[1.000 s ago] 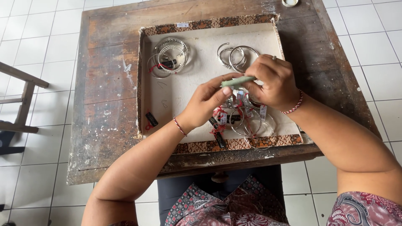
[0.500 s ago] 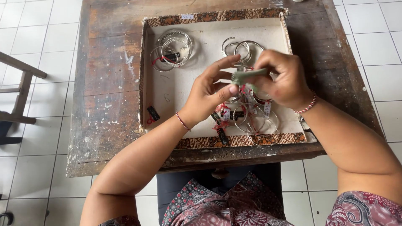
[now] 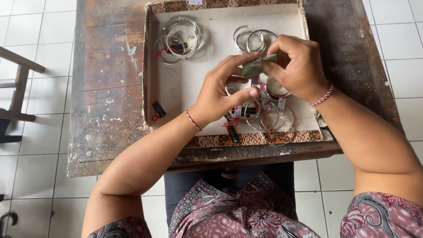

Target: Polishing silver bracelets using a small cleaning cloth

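My left hand (image 3: 222, 90) and my right hand (image 3: 296, 66) meet over a shallow white tray (image 3: 198, 88) with a patterned rim. Between them my right fingers pinch a small grey-green cloth (image 3: 256, 67). My left hand curls around a silver bangle (image 3: 232, 88) with a small tag, its thumb against the ring. Under my hands lies a heap of silver bangles (image 3: 271, 115) with paper tags and red threads. Both wrists wear a red and white thread bracelet.
A pile of silver bangles (image 3: 178, 37) lies in the tray's far left, two more rings (image 3: 251, 39) at far middle. A small black item (image 3: 158, 109) rests near the tray's left wall. The tray sits on a worn wooden table (image 3: 110, 101); a wooden stool (image 3: 17, 88) stands left.
Both hands have shifted slightly toward the far side of the tray, still working the cloth against the bangle. My left fingers have curled more closely around the ring.
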